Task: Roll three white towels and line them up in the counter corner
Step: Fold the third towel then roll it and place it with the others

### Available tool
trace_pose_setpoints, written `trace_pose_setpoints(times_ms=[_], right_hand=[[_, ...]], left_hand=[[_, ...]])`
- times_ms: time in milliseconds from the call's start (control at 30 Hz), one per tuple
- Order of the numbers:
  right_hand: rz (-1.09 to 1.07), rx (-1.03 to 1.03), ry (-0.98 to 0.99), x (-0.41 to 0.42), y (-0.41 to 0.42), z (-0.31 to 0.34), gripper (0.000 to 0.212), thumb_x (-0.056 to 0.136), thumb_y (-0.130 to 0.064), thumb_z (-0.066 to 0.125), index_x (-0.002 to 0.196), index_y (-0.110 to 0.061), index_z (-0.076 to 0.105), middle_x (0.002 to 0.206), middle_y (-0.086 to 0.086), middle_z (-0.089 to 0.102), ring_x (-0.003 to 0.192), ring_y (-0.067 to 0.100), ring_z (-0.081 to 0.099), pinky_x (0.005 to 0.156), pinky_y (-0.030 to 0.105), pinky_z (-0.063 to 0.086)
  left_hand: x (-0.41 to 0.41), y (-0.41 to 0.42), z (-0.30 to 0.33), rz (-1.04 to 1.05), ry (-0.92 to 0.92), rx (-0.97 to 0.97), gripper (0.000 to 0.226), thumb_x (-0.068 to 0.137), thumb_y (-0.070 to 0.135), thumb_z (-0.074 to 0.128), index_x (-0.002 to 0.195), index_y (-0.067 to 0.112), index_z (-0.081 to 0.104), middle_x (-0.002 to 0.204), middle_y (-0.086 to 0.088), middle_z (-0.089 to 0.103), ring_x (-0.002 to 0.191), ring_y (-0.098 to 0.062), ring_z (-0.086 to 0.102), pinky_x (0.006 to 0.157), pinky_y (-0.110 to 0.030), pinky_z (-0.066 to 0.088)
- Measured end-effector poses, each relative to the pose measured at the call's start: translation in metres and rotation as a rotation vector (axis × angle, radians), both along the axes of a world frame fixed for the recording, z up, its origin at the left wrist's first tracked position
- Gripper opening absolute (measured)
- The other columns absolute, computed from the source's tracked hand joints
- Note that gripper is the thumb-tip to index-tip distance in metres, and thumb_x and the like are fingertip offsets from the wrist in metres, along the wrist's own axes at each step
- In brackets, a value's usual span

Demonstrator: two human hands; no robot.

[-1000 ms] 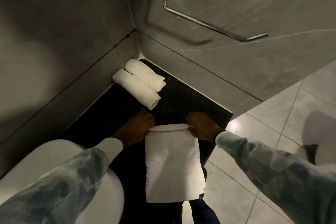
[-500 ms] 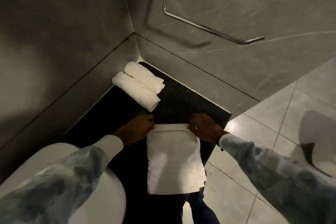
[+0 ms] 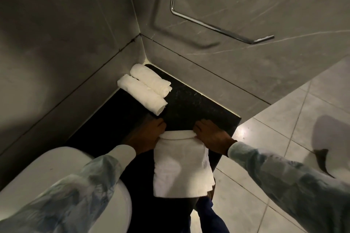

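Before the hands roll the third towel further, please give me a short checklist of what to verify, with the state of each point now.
1. Left hand and right hand at the two ends of the roll: ok.
2. Started roll at the third towel far edge looks even: ok.
3. Unrolled part hangs over the counter front edge, could slip: not ok.
4. Two rolled towels lie side by side, touching, in the corner: ok.
5. Bare counter beside them for a third: ok.
6. Roll tightness: cannot tell.
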State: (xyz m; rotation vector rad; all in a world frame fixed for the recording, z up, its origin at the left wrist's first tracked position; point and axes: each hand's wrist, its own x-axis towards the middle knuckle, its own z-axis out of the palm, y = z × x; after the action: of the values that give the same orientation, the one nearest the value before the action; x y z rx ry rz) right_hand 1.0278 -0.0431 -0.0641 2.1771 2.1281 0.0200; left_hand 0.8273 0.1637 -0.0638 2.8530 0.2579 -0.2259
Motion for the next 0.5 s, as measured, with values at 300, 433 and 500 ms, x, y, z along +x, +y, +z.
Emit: trace_pose_setpoints(times_ms=[300, 433, 500], right_hand=[[-0.039, 0.085, 0.109, -0.012, -0.018, -0.002, 0.043, 0.066, -0.009, 0.086, 0.107, -0.006, 0.072, 0.108, 0.016, 0.071, 0.097, 0.034, 0.07, 0.087, 0.04, 0.06], [-0.247, -0.105, 0.405, -0.009, -0.016, 0.009, 0.028, 0.093, -0.019, 0.062, 0.12, -0.012, 0.067, 0.126, 0.011, 0.064, 0.115, 0.029, 0.062, 0.102, 0.04, 0.052], [-0.422, -0.174, 0.6, -0.002, -0.006, 0.018, 0.025, 0.094, -0.029, 0.061, 0.116, -0.017, 0.066, 0.117, 0.009, 0.068, 0.105, 0.027, 0.066, 0.095, 0.042, 0.056]], left_hand=[[-0.017, -0.007, 0.003, -0.182, -0.122, 0.011, 0.024, 0.089, 0.007, 0.063, 0.114, 0.007, 0.063, 0.123, -0.016, 0.061, 0.113, -0.025, 0.055, 0.092, -0.04, 0.055], [-0.017, -0.008, 0.014, -0.05, -0.11, -0.11, 0.015, 0.085, 0.006, 0.066, 0.099, 0.004, 0.07, 0.11, -0.017, 0.065, 0.099, -0.031, 0.065, 0.089, -0.037, 0.056], [-0.012, -0.007, 0.017, 0.129, -0.096, -0.245, 0.019, 0.084, 0.007, 0.066, 0.103, 0.007, 0.066, 0.111, -0.012, 0.061, 0.098, -0.025, 0.063, 0.091, -0.038, 0.053]])
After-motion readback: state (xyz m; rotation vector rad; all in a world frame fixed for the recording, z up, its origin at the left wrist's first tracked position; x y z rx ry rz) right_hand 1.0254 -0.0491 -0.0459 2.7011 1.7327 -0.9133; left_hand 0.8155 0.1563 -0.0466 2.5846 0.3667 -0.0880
